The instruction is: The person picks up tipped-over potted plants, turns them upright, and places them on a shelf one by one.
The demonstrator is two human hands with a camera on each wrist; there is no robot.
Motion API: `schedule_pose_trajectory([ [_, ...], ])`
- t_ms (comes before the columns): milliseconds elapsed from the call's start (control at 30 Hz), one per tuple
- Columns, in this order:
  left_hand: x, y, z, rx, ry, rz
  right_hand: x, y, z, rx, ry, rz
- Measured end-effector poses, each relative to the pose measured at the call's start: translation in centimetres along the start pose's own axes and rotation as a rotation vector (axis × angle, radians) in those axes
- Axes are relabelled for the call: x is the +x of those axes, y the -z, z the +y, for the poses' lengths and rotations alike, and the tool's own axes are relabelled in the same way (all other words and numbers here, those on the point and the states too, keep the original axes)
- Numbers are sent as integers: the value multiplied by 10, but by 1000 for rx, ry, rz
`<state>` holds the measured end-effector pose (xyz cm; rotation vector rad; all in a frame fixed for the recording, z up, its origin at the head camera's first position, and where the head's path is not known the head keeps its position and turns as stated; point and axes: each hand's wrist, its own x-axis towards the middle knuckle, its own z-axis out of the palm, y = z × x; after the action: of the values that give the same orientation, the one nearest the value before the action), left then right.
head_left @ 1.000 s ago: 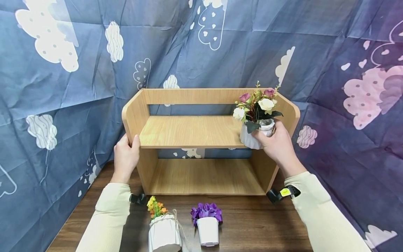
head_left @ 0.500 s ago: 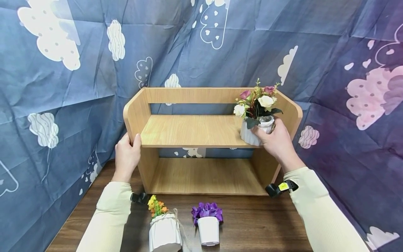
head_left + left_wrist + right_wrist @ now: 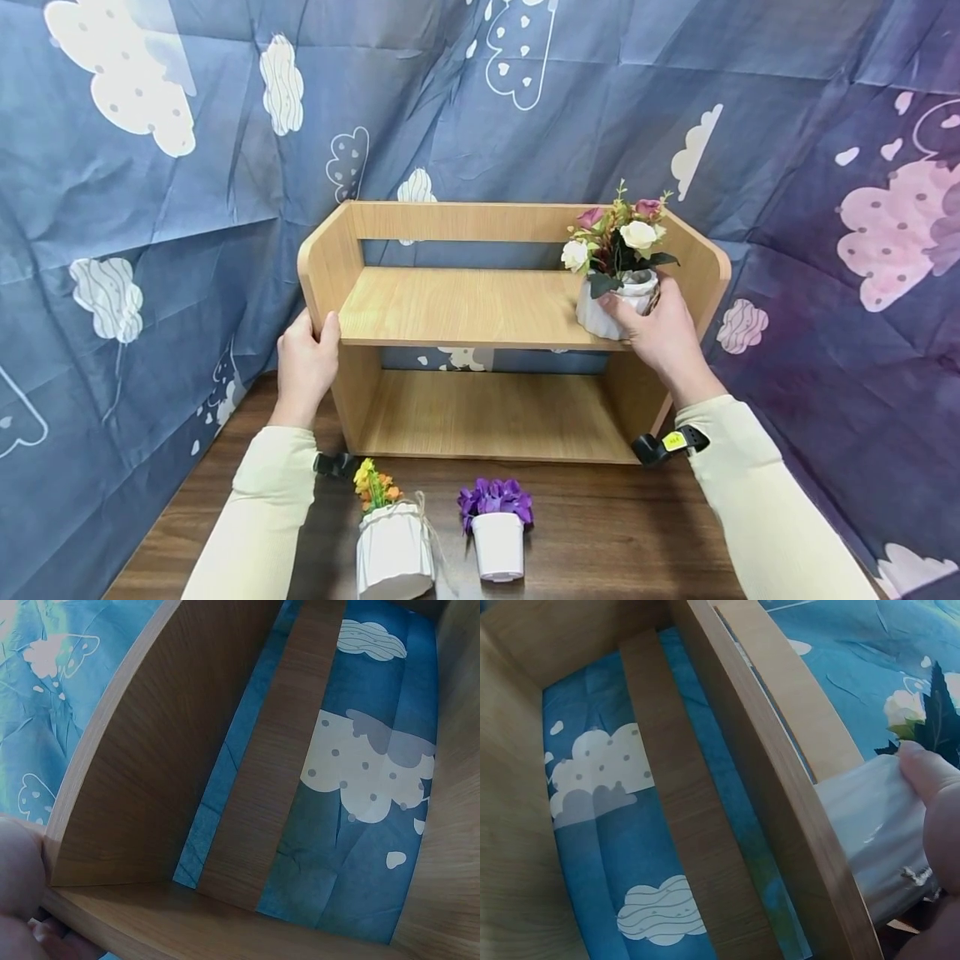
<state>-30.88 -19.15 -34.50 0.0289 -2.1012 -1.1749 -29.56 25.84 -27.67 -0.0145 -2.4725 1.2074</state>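
A two-tier wooden shelf (image 3: 457, 304) stands in the middle of the head view. My left hand (image 3: 307, 367) grips the front edge of its left side panel, thumb at the inner face. At the right end of the upper board, my right hand (image 3: 670, 346) holds a white ceramic flower pot (image 3: 597, 314) by its right side, thumb in front. White and purplish roses (image 3: 637, 235) with dark green leaves rise from the pot. Its base is right at the board's front edge. In the right wrist view, the thumb (image 3: 930, 776) lies at the pot's rim.
In front of the shelf, on the dark wooden table (image 3: 600, 525), lie a white pot (image 3: 393, 550) with yellow and orange flowers and twine, and a smaller white pot (image 3: 498, 546) with purple flowers. A blue cloud-patterned cloth (image 3: 480, 125) hangs behind and at both sides.
The rose pot has moved slightly back, from overlapping the upper board's front edge to just behind it. My left hand keeps its grip on the side panel. The head view has shifted slightly.
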Motion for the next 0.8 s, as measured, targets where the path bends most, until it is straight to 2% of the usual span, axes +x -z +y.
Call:
schedule_pose_trajectory([
  [100,1,1,2,-3,0,-3,-1,-1,1,16,-3,13],
  [300,0,2,1,0,3,-11,-10,-1,10,25,54,49],
  [567,-1,0,-3,8,2,-17,-29,9,16,111,100,53],
  [800,1,1,-1,10,-7,-8,-50,14,12,63,168,156],
])
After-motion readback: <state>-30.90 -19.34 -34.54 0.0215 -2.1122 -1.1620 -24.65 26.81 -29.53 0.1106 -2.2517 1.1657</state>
